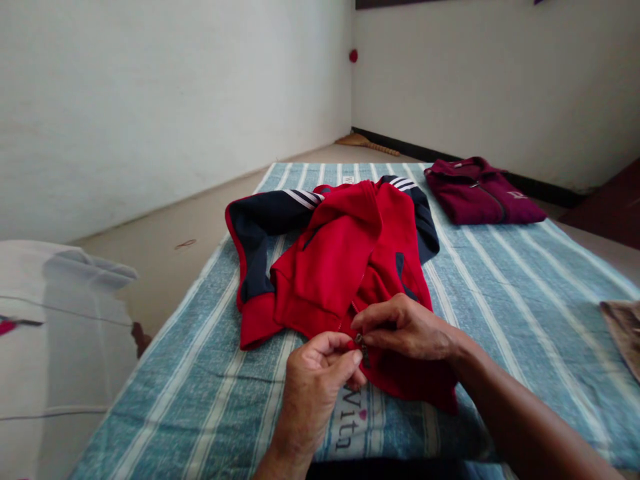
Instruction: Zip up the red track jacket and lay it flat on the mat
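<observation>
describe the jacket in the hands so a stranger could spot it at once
Start with the blue, white-striped cloth. Near its middle, the left hand and right hand hold the near end of a red fabric jacket with navy sleeves. Unlike the neatly folded maroon zip garment farther right, it lies rumpled, with white-striped sleeves.

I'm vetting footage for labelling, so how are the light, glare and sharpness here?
In the head view, light is soft, without strong glare; the right-hand wall dims toward its right edge. Also in the head view, fine detail is soft: the zip's metal parts on the red jacket, between left hand and right hand, look indistinct.
</observation>
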{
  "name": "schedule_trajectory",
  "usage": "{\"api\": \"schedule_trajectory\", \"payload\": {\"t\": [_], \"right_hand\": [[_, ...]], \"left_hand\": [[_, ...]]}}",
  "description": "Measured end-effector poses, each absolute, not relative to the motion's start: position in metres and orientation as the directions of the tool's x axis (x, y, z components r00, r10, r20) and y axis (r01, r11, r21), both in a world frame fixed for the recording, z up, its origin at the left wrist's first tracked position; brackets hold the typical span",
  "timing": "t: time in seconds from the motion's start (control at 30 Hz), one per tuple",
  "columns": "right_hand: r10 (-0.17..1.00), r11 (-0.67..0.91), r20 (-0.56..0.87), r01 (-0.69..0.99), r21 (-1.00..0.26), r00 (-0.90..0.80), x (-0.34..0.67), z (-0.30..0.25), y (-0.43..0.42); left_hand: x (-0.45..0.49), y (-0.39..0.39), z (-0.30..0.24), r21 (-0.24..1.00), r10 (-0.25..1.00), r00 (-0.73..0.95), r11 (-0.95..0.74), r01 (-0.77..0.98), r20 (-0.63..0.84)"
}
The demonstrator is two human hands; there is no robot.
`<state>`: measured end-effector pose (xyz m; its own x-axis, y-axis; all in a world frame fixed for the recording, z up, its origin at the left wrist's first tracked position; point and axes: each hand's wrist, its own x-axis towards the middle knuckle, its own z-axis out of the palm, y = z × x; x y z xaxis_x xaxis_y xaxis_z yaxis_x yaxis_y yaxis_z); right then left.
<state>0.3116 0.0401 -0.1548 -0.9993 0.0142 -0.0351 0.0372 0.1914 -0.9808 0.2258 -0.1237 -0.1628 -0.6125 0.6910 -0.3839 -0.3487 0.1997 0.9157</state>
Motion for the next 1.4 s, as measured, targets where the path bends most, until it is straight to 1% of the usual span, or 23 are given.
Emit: {"api": "schedule_trajectory", "payload": {"t": [0.13, 0.33, 0.47, 0.57, 0.7, 0.77, 0.9, 1.07, 1.2, 1.3, 1.4], "right_hand": [[-0.037, 0.264, -0.058, 0.046, -0.963, -0.998, 0.310, -0.149, 0.045], [-0.012, 0.260, -0.113, 0.106, -0.960, -0.994, 0.308, -0.146, 0.046], [-0.040, 0.302, -0.118, 0.100, -0.948, -0.992, 0.308, -0.144, 0.048], [-0.069, 0.349, -0.124, 0.093, -0.932, -0.990, 0.308, -0.140, 0.050], [-0.107, 0.423, -0.109, 0.054, -0.904, -0.988, 0.307, -0.133, 0.051], [-0.104, 0.434, -0.086, 0.033, -0.901, -0.991, 0.307, -0.131, 0.050], [-0.075, 0.367, -0.015, -0.013, -0.930, -0.997, 0.308, -0.131, 0.046], [-0.076, 0.279, 0.071, -0.090, -0.956, -0.995, 0.310, -0.134, 0.043], [-0.093, 0.259, 0.130, -0.150, -0.954, -0.987, 0.310, -0.134, 0.042], [-0.106, 0.256, 0.186, -0.208, -0.944, -0.977, 0.311, -0.132, 0.040], [-0.114, 0.283, 0.246, -0.269, -0.921, -0.963, 0.313, -0.128, 0.038]], "left_hand": [[0.226, -0.123, -0.163, 0.918, 0.696, -0.609, 0.205, -0.339, -0.380], [0.226, -0.123, -0.163, 0.926, 0.687, -0.627, 0.210, -0.313, -0.367], [0.226, -0.124, -0.162, 0.935, 0.694, -0.628, 0.231, -0.270, -0.353], [0.227, -0.125, -0.162, 0.951, 0.710, -0.633, 0.233, -0.202, -0.309], [0.227, -0.128, -0.162, 0.971, 0.731, -0.645, 0.227, -0.080, -0.224], [0.227, -0.129, -0.162, 0.978, 0.748, -0.641, 0.206, -0.024, -0.174], [0.225, -0.132, -0.161, 0.981, 0.779, -0.625, 0.150, 0.123, -0.041], [0.224, -0.135, -0.157, 0.957, 0.803, -0.587, 0.084, 0.277, 0.099], [0.223, -0.138, -0.152, 0.903, 0.805, -0.544, 0.024, 0.429, 0.237], [0.224, -0.140, -0.148, 0.821, 0.787, -0.504, -0.007, 0.570, 0.356], [0.225, -0.143, -0.147, 0.744, 0.775, -0.458, -0.024, 0.668, 0.436]]}}
